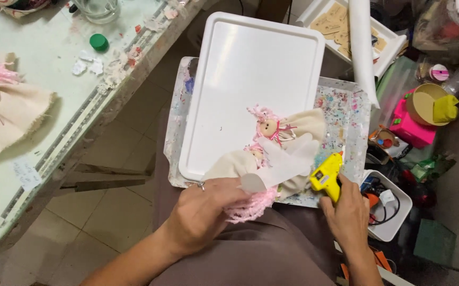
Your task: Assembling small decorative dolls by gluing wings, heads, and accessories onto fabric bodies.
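Yellow plastic is showing in the right hand [347, 212], whose grip is closing around a glue gun [327, 176] just off the right lower corner of the white tray [240, 69]. The left hand [200, 212] is clamping its grip on a cloth doll [235, 164] with pink yarn hair at the tray's near edge, white wings [285, 161] lying over it. A second doll [285, 127] is lying on the tray, just beyond the first.

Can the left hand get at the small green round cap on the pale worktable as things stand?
Probably not right now: the left hand holds a cream cloth doll, and the green cap lies far off across a gap.
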